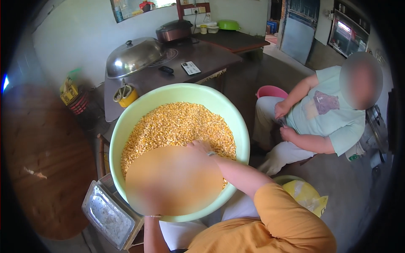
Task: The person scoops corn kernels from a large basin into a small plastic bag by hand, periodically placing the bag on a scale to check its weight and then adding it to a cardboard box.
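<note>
A large pale green plastic basin [243, 142] fills the middle of the head view, with a wide layer of dried corn kernels [177, 125] in it. My right hand [201, 148] reaches in from the right and rests on the kernels, palm down; a band circles its wrist. Its fingertips are partly lost among the kernels, so its hold cannot be told. My left forearm enters from below at the basin's near rim, with a band at the wrist. A blurred patch hides the left hand and the near part of the basin.
A dark table [208, 55] beyond the basin holds a metal dome lid [136, 58], an electric cooker [174, 30] and a yellow tin [126, 97]. A person [332, 104] sits at the right near a pink bucket [272, 91]. A weighing scale [109, 215] stands at lower left.
</note>
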